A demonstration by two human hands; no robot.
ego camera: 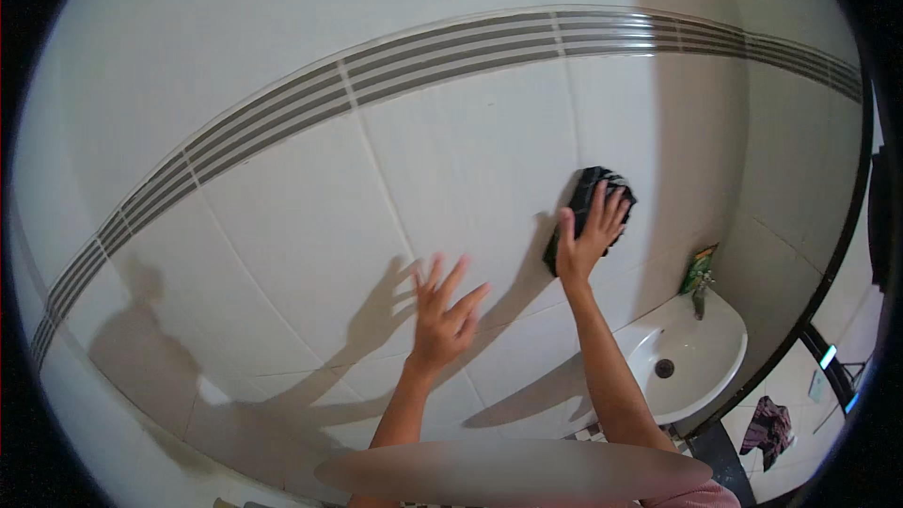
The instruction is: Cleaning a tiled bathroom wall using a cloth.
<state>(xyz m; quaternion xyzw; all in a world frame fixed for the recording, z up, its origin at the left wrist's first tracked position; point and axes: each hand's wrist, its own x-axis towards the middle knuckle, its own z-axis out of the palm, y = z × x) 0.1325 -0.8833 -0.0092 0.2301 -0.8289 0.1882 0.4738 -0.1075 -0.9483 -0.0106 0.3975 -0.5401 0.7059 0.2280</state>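
Note:
My right hand (595, 229) presses a dark patterned cloth (583, 208) flat against the white tiled wall (458, 155), its fingers spread over the cloth. To the left, my left hand (446, 310) is raised in front of the wall with its fingers apart and slightly blurred, holding nothing. Whether its fingertips touch the tiles, I cannot tell. Shadows of both arms fall on the wall. A band of grey stripes (451, 60) runs across the tiles above both hands.
A white washbasin (723, 381) with a metal tap (699, 302) is mounted at the lower right. Behind the tap stands a green packet (697, 269). Past the dark door frame (811, 317), a crumpled patterned cloth (767, 432) lies on the floor.

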